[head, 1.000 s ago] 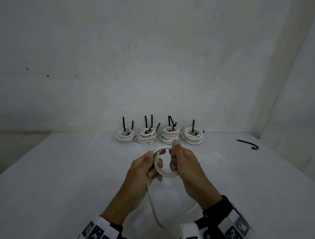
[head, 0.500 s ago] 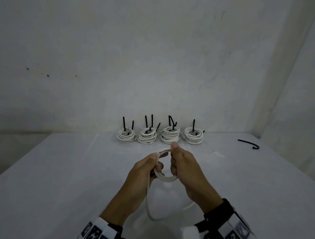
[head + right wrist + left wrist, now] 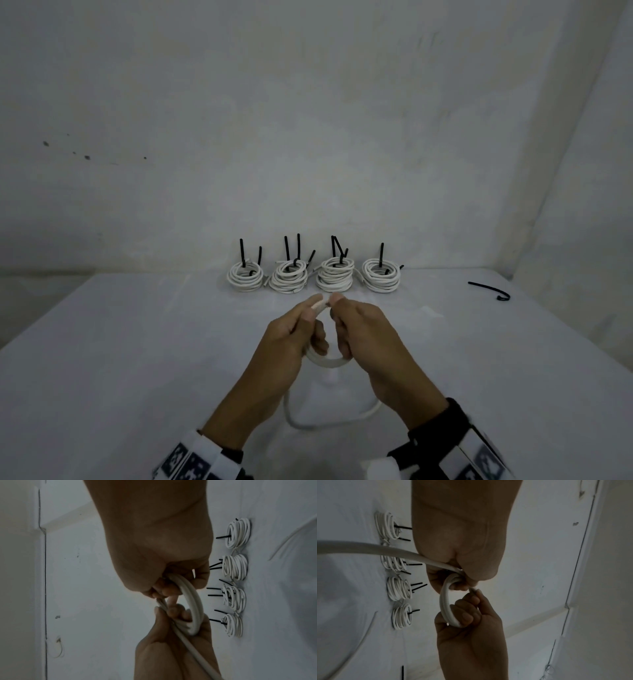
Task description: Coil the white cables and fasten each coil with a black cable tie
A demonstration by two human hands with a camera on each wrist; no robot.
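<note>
A small coil of white cable [image 3: 325,364] is held above the table, between both hands. My left hand [image 3: 310,325] grips its left side, thumb pressed on the top. My right hand [image 3: 342,325] grips the right side, its thumb meeting the left thumb at the top. The left wrist view shows the coil [image 3: 444,601] with fingers of both hands curled through it. The uncoiled tail [image 3: 329,425] lies in a loop on the table below my wrists and runs up into my left hand [image 3: 171,649]. A loose black cable tie [image 3: 489,291] lies at the far right.
Four tied white coils [image 3: 245,277] [image 3: 287,279] [image 3: 335,277] [image 3: 381,279] stand in a row along the back wall, with black tie ends sticking up. The white table [image 3: 137,359] meets walls at the back and right.
My left thumb has slid up the coil to meet the right thumb at the top. The loose tail on the table has been drawn into a shorter loop.
</note>
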